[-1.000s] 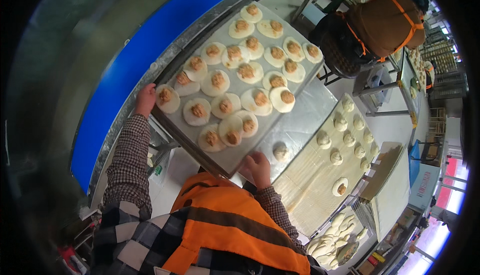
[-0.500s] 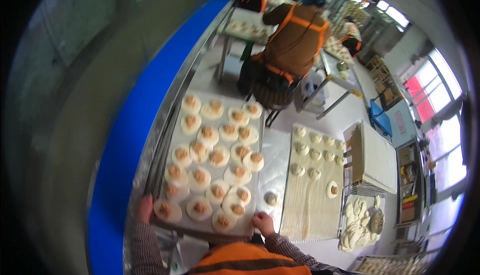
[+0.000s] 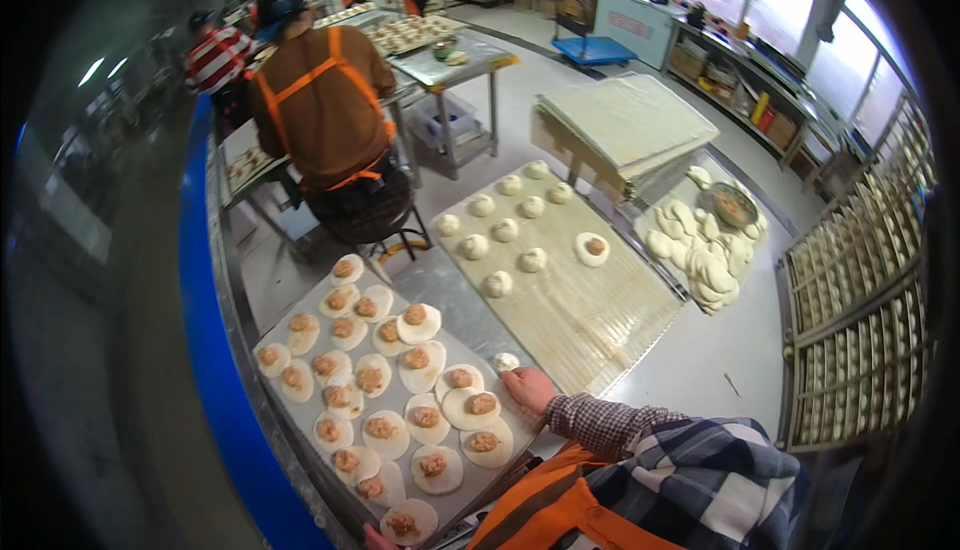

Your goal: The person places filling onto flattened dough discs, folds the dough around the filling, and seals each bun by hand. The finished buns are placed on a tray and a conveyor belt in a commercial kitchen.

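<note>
- One grey tray [image 3: 398, 397], low in view, slanted along a blue strip [image 3: 215, 335]; over twenty flat dough rounds [image 3: 382, 434] with brown filling on it, some overlapping.
- Ribbed mat [image 3: 590, 320] right of it: closed white buns plus one open filled round [image 3: 592, 248].
- My right hand [image 3: 530, 390]: fingers bunched at tray's right edge; can't tell how tight.
- My left hand [image 3: 375, 538]: sliver at tray's near end, grip can't be told.
- Lone bun [image 3: 507, 361] just beside my right fingertips.
</note>
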`<state>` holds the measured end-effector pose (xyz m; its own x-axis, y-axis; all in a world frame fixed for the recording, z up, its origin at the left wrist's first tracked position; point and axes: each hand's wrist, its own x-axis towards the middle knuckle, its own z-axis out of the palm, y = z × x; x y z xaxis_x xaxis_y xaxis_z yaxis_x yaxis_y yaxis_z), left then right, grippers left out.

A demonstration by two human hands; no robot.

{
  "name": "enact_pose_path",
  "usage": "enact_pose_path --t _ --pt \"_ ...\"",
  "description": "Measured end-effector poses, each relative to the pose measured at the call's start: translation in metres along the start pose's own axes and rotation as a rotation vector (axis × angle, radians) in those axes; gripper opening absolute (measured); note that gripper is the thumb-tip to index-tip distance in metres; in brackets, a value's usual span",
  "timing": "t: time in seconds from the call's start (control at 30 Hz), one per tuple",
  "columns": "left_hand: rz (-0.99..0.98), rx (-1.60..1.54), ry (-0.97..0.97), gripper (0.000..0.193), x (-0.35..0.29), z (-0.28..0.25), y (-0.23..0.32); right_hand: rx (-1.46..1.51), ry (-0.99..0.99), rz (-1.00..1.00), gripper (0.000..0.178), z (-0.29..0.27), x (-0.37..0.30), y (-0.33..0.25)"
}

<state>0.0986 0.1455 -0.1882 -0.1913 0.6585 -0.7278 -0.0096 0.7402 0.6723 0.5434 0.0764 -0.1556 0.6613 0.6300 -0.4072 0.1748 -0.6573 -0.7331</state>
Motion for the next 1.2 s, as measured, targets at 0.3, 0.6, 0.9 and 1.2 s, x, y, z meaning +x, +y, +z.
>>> enact_pose_path --t 0.3,0.6,0.9,1.2 --pt "0.719 0.584 0.189 0.058 -0.166 0.026 0.078 0.255 0.150 -0.073 0.038 -0.093 -0.083 -0.027" --pt "0.539 -0.044 -0.266 0.040 -0.351 0.169 0.069 0.636 0.390 -0.042 0.025 -0.340 -0.211 0.062" --pt "0.574 0.329 -0.547 0.032 -0.332 0.512 0.026 0.987 0.739 0.040 0.019 -0.515 -0.138 0.219" --pt "0.895 0.514 -0.642 0.037 -0.310 0.704 0.116 0.924 0.940 0.097 0.016 -0.512 -0.029 0.214"
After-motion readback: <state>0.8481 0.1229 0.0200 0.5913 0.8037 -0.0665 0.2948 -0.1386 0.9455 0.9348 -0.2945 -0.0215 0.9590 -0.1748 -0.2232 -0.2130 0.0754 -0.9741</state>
